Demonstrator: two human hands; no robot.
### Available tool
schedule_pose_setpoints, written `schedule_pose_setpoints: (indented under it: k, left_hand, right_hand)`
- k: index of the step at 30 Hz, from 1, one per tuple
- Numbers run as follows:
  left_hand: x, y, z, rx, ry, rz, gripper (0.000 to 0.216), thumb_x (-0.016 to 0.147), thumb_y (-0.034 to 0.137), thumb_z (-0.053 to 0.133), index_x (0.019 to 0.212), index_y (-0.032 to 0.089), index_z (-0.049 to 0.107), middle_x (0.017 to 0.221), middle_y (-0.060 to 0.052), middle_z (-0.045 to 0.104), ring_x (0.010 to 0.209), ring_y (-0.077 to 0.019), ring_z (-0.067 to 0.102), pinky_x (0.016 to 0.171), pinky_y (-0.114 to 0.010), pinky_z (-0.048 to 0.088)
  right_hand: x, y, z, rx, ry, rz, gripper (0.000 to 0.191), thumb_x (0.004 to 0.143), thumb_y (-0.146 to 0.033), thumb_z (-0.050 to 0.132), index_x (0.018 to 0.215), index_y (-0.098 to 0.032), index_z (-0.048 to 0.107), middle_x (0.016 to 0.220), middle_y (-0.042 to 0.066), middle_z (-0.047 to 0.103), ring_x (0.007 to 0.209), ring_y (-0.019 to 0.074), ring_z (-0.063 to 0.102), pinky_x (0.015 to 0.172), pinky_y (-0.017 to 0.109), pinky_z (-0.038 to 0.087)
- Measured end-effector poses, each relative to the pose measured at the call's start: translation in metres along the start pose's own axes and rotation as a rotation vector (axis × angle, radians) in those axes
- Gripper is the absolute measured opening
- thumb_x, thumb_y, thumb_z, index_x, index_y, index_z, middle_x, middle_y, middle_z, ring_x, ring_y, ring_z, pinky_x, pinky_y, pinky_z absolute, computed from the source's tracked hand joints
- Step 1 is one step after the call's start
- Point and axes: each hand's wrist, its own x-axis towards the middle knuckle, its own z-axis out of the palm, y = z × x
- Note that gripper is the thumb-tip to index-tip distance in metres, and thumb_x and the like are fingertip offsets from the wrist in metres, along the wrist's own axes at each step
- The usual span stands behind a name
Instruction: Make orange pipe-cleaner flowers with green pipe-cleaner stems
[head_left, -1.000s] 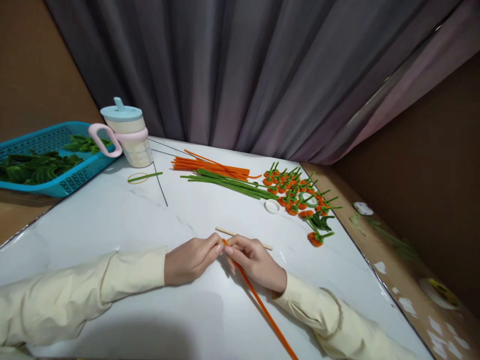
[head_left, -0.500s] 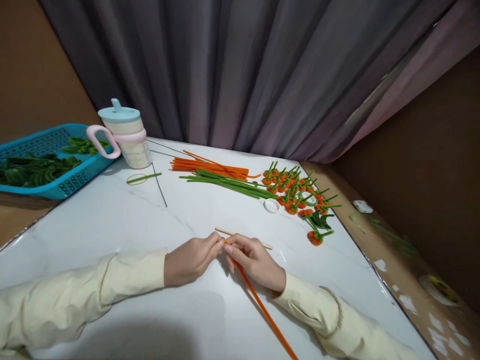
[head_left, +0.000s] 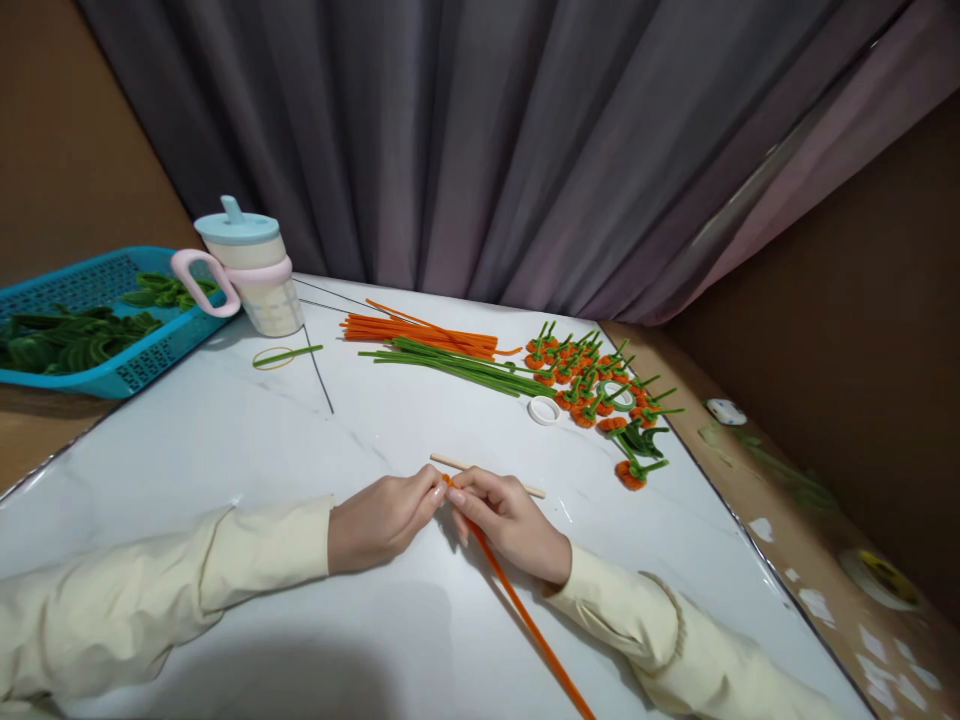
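Note:
My left hand [head_left: 382, 520] and my right hand [head_left: 510, 520] meet at the middle of the white table [head_left: 225, 440], fingertips pinched together on the top end of an orange pipe cleaner [head_left: 525, 615]. The pipe cleaner runs back toward me, down and to the right, under my right wrist. A thin wooden stick [head_left: 486, 476] lies on the table just behind my fingers, partly hidden by my right hand. Both sleeves are cream coloured.
Farther back lie a bundle of orange pipe cleaners [head_left: 420, 332], green ones [head_left: 457, 368], several small orange flowers with green stems [head_left: 592, 390] and a white ring [head_left: 544, 410]. A handled cup with a blue lid [head_left: 251, 265] and a blue basket of green leaves [head_left: 82, 325] stand at the left. A grey curtain hangs behind.
Almost nothing differs. My hands keep the same pinch on the orange pipe cleaner's end; the view has shifted very slightly.

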Motion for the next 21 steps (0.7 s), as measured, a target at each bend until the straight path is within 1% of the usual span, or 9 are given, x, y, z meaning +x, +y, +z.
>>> schedule_pose_setpoints:
  k: [7,16,21]
  left_hand:
    - [-0.0006,-0.0042,0.0026,0.051,0.004,0.024,0.023,0.096,0.03,0.016,0.083,0.021,0.032,0.064,0.001,0.047,0.053,-0.0165,0.05,0.052,-0.027,0.036]
    - [-0.0002,-0.004,0.0019,0.06,-0.012,0.036,0.018,0.095,0.026,0.019,0.083,0.021,0.031,0.063,0.002,0.046,0.051,-0.0158,0.048,0.051,-0.027,0.035]
    - [-0.0002,-0.0025,0.0003,0.048,0.005,0.062,0.018,0.095,0.027,0.018,0.082,0.022,0.03,0.062,0.002,0.044,0.05,-0.0158,0.046,0.051,-0.027,0.033]
  right_hand:
    - [0.0003,0.0004,0.0008,0.009,-0.004,0.016,0.036,0.089,-0.049,0.046,0.085,-0.015,0.056,0.054,-0.004,0.052,0.049,0.0085,0.045,0.051,0.022,0.035]
    - [0.0004,0.0,0.0009,-0.003,-0.001,0.018,0.036,0.089,-0.05,0.045,0.085,-0.015,0.056,0.053,-0.004,0.052,0.049,0.0086,0.045,0.052,0.022,0.036]
    - [0.0001,-0.0008,0.0012,0.004,-0.004,0.017,0.037,0.089,-0.05,0.045,0.086,-0.015,0.057,0.053,-0.004,0.052,0.049,0.0085,0.045,0.052,0.022,0.037]
